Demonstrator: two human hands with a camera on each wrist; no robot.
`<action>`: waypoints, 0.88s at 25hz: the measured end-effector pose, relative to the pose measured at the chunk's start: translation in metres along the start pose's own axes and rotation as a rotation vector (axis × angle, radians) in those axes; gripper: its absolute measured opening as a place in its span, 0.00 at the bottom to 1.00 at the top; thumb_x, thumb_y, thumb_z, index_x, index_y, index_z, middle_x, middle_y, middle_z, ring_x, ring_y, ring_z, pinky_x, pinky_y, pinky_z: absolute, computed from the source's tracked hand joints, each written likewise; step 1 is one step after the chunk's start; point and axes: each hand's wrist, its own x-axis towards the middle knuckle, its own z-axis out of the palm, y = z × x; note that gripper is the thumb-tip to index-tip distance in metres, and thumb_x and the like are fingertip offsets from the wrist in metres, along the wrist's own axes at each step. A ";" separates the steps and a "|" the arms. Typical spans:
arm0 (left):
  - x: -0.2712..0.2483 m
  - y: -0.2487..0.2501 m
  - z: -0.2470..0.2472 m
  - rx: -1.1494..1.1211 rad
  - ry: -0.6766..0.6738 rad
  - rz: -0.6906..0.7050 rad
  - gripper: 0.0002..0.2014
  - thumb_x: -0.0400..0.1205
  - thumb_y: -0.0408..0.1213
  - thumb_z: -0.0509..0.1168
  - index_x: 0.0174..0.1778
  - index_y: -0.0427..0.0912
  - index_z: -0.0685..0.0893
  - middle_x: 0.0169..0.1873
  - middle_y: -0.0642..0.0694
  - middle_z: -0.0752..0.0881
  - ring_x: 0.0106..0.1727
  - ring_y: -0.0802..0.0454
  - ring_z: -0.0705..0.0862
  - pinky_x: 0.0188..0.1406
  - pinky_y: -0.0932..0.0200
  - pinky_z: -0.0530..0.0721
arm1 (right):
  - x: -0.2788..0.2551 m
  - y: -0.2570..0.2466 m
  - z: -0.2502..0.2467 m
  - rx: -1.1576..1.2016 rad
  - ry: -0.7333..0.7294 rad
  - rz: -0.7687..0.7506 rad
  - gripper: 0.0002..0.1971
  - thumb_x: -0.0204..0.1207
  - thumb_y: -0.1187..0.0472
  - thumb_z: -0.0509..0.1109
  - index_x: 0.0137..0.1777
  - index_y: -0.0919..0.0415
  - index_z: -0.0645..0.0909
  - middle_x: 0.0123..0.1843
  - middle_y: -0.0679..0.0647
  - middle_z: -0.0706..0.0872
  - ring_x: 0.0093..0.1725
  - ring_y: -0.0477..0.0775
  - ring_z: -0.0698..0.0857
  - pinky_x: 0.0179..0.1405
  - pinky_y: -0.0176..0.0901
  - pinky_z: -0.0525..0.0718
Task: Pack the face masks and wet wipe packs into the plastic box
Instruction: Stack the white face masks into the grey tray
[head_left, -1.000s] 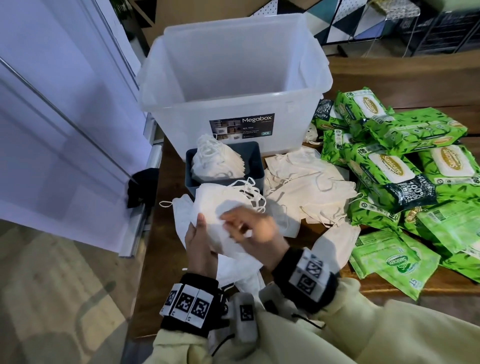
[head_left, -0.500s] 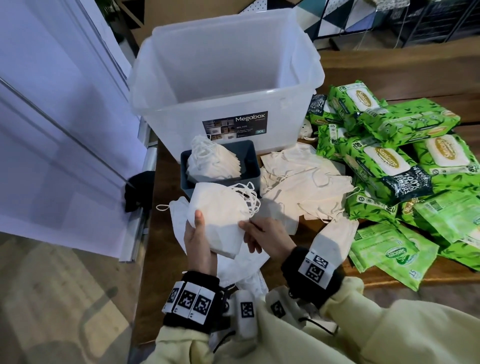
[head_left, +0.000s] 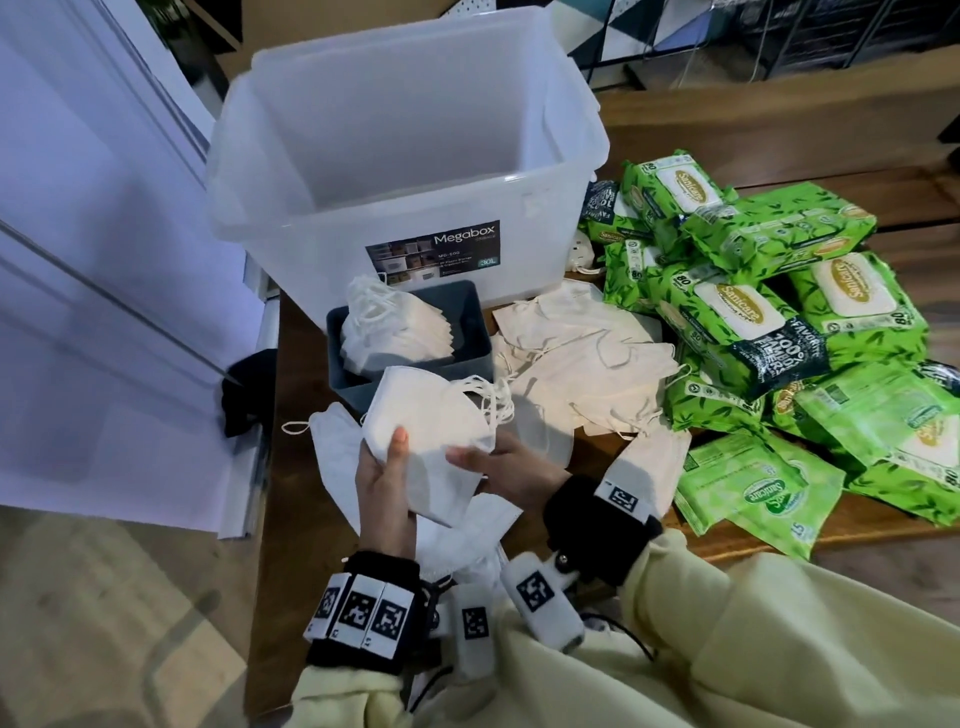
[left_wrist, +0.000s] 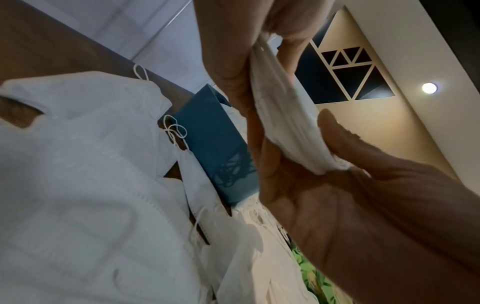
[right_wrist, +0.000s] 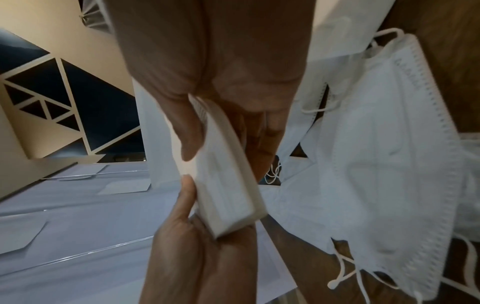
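Observation:
A stack of folded white face masks is held above the table's near edge. My left hand grips its lower left side, thumb on top. My right hand pinches its lower right edge. Both wrist views show the mask stack clamped edge-on between thumbs and fingers. The clear plastic box stands open behind, and its visible upper part holds nothing. Loose masks lie right of my hands, and green wet wipe packs are piled at the far right.
A small grey-blue bin with upright masks in it stands right in front of the box. More masks lie under my hands. A white panel borders the table on the left, with a black item at its edge.
My right hand has slid off the top of the stack to its lower right edge. The stack still sits in my left hand, now lifted a little.

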 end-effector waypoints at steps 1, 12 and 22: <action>0.002 -0.001 -0.001 0.000 -0.001 -0.003 0.18 0.83 0.42 0.61 0.70 0.44 0.75 0.62 0.39 0.84 0.60 0.41 0.83 0.59 0.42 0.82 | 0.001 0.001 0.000 -0.041 -0.020 -0.001 0.09 0.80 0.68 0.64 0.57 0.58 0.77 0.50 0.52 0.84 0.45 0.44 0.84 0.47 0.39 0.83; 0.007 0.000 -0.033 -0.026 0.122 0.016 0.08 0.83 0.39 0.63 0.56 0.47 0.83 0.54 0.46 0.87 0.49 0.50 0.86 0.39 0.56 0.89 | 0.005 -0.036 -0.113 -1.186 0.321 -0.084 0.11 0.77 0.66 0.67 0.58 0.66 0.76 0.56 0.63 0.83 0.53 0.59 0.84 0.49 0.45 0.81; 0.001 -0.001 -0.024 -0.076 0.155 0.037 0.13 0.83 0.37 0.62 0.64 0.44 0.80 0.52 0.49 0.86 0.50 0.53 0.85 0.40 0.58 0.88 | 0.006 -0.024 -0.177 -1.952 0.435 -0.148 0.21 0.56 0.54 0.83 0.45 0.64 0.82 0.42 0.60 0.86 0.46 0.58 0.85 0.38 0.44 0.85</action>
